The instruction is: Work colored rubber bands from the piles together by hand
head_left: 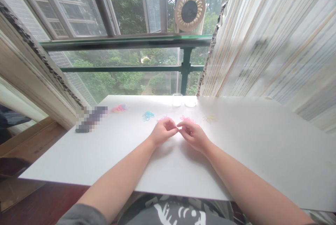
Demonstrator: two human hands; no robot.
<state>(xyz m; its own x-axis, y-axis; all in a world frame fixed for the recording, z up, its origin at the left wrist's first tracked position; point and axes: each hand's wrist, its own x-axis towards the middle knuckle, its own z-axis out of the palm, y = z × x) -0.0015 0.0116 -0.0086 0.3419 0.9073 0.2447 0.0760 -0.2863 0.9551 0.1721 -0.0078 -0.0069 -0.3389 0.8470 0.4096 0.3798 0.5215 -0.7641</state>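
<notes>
Left pink pile: on table, just beyond left hand.
Left hand: fingertips nearly together; I cannot tell whether they grip anything.
Right pink pile: just beyond right hand.
Right hand: likewise, fingertips beside left's.

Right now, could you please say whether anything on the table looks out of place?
Nothing looks spilled; the blue pile and yellow pile lie apart. Only the pixelated patch at left on the table looks odd, being unreadable.

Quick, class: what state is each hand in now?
Left hand: curled partly closed; cannot tell what, if anything, it pinches.
Right hand: also curled; anything held cannot be told.
</notes>
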